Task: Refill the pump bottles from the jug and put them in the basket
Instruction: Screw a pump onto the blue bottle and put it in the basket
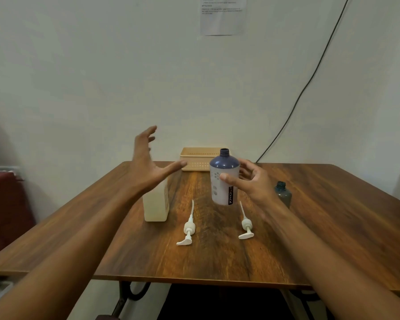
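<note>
A white pump bottle [223,190] with a blue shoulder and an uncapped neck stands mid-table. My right hand [252,181] is beside it, fingers loosely curved; the thumb lies over the bottle's front and the fingers are just off its right side. My left hand [148,165] hovers with spread, straight fingers above a pale translucent jug [156,204], hiding the jug's top. A small dark teal bottle [283,195], also uncapped, stands to the right behind my right wrist. Two white pump heads [188,229] [246,227] lie on the table. A beige basket [198,161] sits at the far edge.
The wooden table [333,215] stands against a white wall. A black cable [310,82] runs down the wall to the table's back edge. A dark red seat [5,204] stands off the left side.
</note>
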The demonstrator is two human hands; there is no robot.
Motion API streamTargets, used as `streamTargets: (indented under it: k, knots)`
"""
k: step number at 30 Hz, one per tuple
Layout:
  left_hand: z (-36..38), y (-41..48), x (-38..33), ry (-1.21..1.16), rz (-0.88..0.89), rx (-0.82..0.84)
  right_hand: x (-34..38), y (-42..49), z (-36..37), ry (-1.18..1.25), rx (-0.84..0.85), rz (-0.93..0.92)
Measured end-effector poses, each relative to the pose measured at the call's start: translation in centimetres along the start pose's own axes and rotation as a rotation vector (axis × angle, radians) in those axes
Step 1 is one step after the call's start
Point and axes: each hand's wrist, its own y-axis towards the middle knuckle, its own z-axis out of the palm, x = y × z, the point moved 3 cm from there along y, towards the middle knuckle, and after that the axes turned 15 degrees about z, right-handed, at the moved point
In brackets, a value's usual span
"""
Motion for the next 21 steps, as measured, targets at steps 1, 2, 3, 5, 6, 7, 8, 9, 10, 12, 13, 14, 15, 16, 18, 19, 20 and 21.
streamTargets:
  k: [1,2,3,5,6,7,8,9,10,12,13,14,15,16,18,19,20,21]
  knots:
    - [0.4,0.5,-1.1,-0.011,0.040,0.034,0.0,0.0,0.0,0.005,-0.003,-0.002]
    - [1.0,0.9,-2.0,-0.022,0.075,0.070,0.0,0.1,0.0,0.002,-0.007,-0.006]
    - [1.7,1.0,-2.9,-0.034,0.102,0.104,0.1,0.1,0.0,-0.005,-0.011,-0.011]
    - [3.2,1.0,-4.3,-0.064,0.126,0.164,0.1,0.3,-0.1,-0.014,-0.011,-0.018]
    - [4.0,0.9,-4.8,-0.080,0.123,0.189,0.1,0.3,-0.1,-0.015,-0.011,-0.021]
    - [4.6,0.8,-5.3,-0.096,0.114,0.210,0.1,0.4,-0.2,-0.018,-0.013,-0.023]
    - [5.2,0.6,-5.6,-0.111,0.105,0.229,0.2,0.3,-0.2,-0.023,-0.017,-0.024]
    - [5.8,0.5,-5.8,-0.124,0.097,0.245,0.3,0.3,-0.2,-0.031,-0.022,-0.024]
    - [6.3,0.3,-6.0,-0.136,0.089,0.256,0.4,0.2,-0.3,-0.038,-0.026,-0.023]
    - [7.1,0.1,-6.2,-0.149,0.075,0.268,0.5,0.1,-0.4,-0.046,-0.032,-0.020]
    - [7.4,0.0,-6.3,-0.154,0.069,0.274,0.6,0.1,-0.4,-0.049,-0.035,-0.021]
    - [7.8,-0.2,-6.4,-0.167,0.061,0.281,0.6,0.1,-0.4,-0.048,-0.038,-0.025]
    - [8.1,-0.3,-6.5,-0.186,0.052,0.287,0.6,0.1,-0.5,-0.044,-0.040,-0.031]
    - [8.4,-0.5,-6.6,-0.205,0.043,0.291,0.7,0.1,-0.5,-0.036,-0.040,-0.036]
    - [9.0,-0.7,-6.8,-0.218,0.038,0.292,0.6,0.1,-0.5,-0.022,-0.042,-0.036]
    - [9.2,-0.8,-6.9,-0.217,0.041,0.290,0.6,0.1,-0.5,-0.020,-0.045,-0.031]
    - [9.4,-0.9,-7.0,-0.219,0.044,0.285,0.6,0.1,-0.5,-0.022,-0.046,-0.026]
    - [9.6,-1.0,-7.1,-0.229,0.043,0.279,0.6,0.1,-0.5,-0.024,-0.047,-0.020]
